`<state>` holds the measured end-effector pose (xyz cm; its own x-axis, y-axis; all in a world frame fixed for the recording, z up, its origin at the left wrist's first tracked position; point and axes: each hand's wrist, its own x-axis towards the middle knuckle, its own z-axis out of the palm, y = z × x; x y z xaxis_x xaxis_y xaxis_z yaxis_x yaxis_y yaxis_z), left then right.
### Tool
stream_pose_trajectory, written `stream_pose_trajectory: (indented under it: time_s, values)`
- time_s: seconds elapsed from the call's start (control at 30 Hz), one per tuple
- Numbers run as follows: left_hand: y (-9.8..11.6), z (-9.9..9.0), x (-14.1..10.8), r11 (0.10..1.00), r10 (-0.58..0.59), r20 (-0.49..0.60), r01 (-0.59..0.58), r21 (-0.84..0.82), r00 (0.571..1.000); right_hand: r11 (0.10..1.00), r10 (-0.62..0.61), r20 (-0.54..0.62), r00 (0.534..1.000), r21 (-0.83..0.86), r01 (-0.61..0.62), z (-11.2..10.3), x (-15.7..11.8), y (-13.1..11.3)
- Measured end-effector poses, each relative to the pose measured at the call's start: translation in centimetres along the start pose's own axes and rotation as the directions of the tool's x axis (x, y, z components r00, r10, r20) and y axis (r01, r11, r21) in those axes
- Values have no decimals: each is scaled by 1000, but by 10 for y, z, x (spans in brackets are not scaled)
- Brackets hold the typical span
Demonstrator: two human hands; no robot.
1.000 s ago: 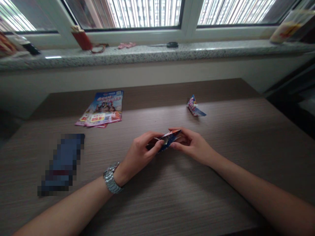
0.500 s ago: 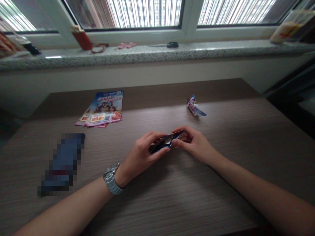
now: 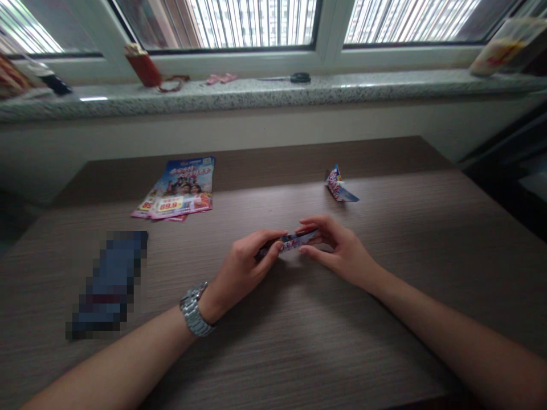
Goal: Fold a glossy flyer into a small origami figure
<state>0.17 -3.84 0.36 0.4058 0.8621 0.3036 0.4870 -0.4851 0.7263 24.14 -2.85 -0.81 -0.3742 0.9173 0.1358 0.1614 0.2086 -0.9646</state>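
Observation:
A small folded piece of printed paper, pink, white and blue, is above the middle of the table. My left hand, with a metal watch at the wrist, pinches its left end between thumb and fingers. Around the right end curves my right hand, its thumb and fingers apart. Some of its fingertips lie behind the paper, so whether they touch it is unclear. Farther back to the right stands a folded paper figure with pointed ends and similar colours.
Several printed flyers lie overlapped at the back left of the wooden table. Nearer on the left is a blurred-out dark blue object. On the stone windowsill are a red container, pink items and a dark-handled tool.
The folded paper has turned from a tilted, partly opened shape to a flatter, narrower one with its printed side showing. My right thumb has come away from it; my left thumb presses its front.

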Motion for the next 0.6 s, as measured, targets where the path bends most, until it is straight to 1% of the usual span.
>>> stream_pose_trajectory:
  time_s: [0.07, 0.27, 0.37, 0.47, 0.53, 0.6]
  values:
    - [0, 1, 0, 1000, -3, -4, 3, -5, 1000, 999, -1, 5, 1000, -45, 1, 0, -1, -2]
    - [-1, 1, -1, 1000, -9, 10, 9, -6, 1000, 983, 64, -2, 998, -171, -63, 1, 0, -11]
    - [-2, 2, 0, 998, 59, -20, -59, 25, 998, 979, 102, -18, 995, -173, -104, 2, 0, -10]
    - [-1, 2, 0, 982, 162, -52, -156, 102, 985, 979, 134, -34, 990, -150, -137, 2, 1, -7]
    - [-1, 2, -1, 962, 224, -34, -215, 166, 974, 979, 149, -41, 988, -136, -153, 2, 1, -6]
    - [-1, 2, -1, 944, 257, 12, -254, 211, 966, 979, 161, -42, 986, -123, -165, 2, 2, -7]
